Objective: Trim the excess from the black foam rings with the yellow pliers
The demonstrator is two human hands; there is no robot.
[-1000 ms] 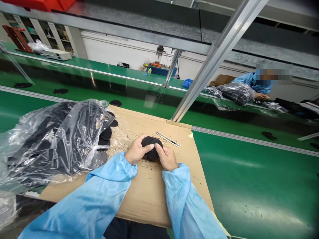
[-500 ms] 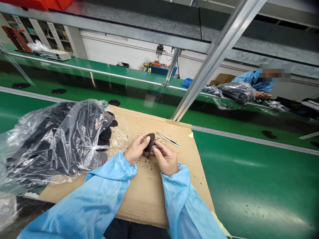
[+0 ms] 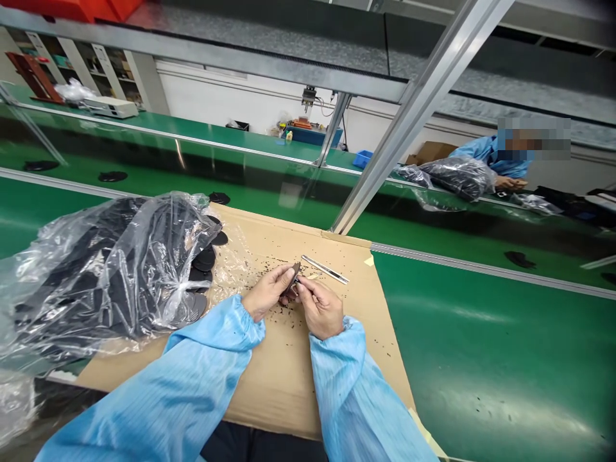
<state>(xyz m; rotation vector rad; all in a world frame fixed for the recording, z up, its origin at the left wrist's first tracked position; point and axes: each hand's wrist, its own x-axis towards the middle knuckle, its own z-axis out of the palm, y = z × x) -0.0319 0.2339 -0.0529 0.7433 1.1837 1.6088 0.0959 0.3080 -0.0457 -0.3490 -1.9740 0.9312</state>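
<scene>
My left hand (image 3: 266,292) is closed on a thin black disc (image 3: 296,268), with the thumb on its face. The disc is tilted and seen nearly edge-on. At its right edge my right hand (image 3: 323,308) pinches with thumb and forefinger; whatever lies between those fingertips is too small to make out. Both hands are above a cardboard sheet (image 3: 274,398) strewn with tiny black bits. Just beyond my right hand lies a slim silver knife-like tool (image 3: 325,269).
To the left, a clear plastic bag (image 3: 110,269) bulges with black pieces, and several black discs (image 3: 205,258) spill from its mouth. A metal post (image 3: 409,122) slants up at the right. Across the bench a co-worker in a blue sleeve (image 3: 517,168) handles things beside another bag (image 3: 459,176).
The black disc has turned from showing its face to nearly edge-on. My left hand has moved slightly right and down, and my right fingertips are at the disc's edge.
</scene>
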